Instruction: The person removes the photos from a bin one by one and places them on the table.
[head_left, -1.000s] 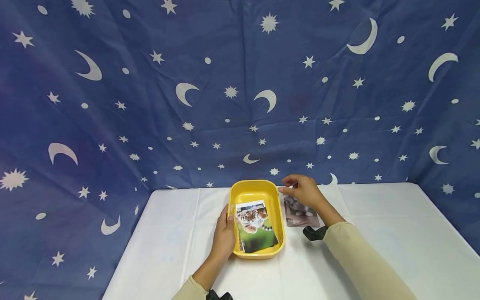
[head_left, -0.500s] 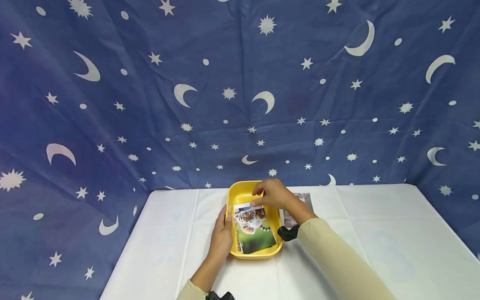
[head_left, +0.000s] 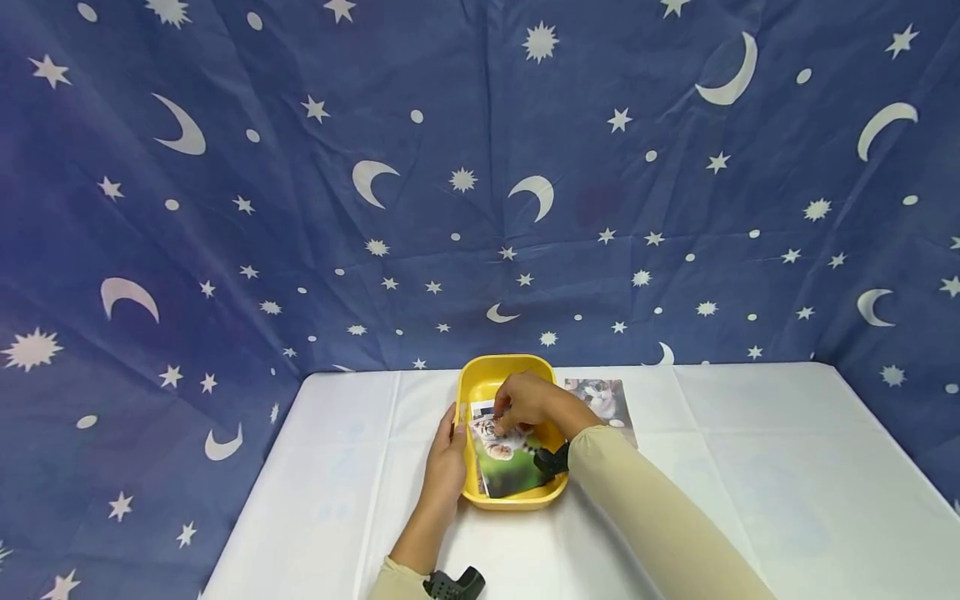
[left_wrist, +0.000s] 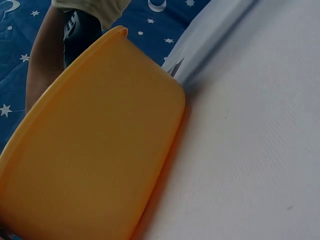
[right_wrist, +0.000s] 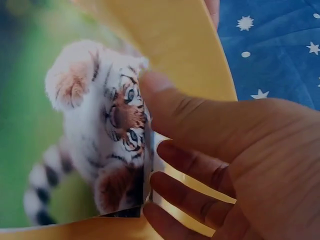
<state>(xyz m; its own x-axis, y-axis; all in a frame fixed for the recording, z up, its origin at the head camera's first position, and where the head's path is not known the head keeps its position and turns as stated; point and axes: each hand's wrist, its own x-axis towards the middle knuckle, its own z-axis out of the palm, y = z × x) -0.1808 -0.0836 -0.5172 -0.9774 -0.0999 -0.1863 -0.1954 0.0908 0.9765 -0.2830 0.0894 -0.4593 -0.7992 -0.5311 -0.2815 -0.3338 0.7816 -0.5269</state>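
Observation:
A yellow plastic tray (head_left: 510,367) stands on the white table. My left hand (head_left: 446,462) grips its left rim, thumb over the edge. Inside lie photo prints, the top one a tiger cub photo (head_left: 504,482) with a green background; at least one more print's edge shows beneath. My right hand (head_left: 531,402) reaches into the tray. In the right wrist view, its thumb (right_wrist: 167,97) lies on the tiger cub photo's edge and the fingers curl at that edge, pinching it. The left wrist view shows only the tray's outer wall (left_wrist: 110,140); the left fingers are hidden there.
Another photo print (head_left: 603,400), greyish with a pale animal, lies on the table right of the tray. A white cloth (head_left: 330,492) covers the table. Behind it hangs a blue curtain (head_left: 450,125) with moons and stars.
My right hand has moved left and down, from above the photo beside the tray into the tray and onto the tiger cub photo. The left hand stays on the rim.

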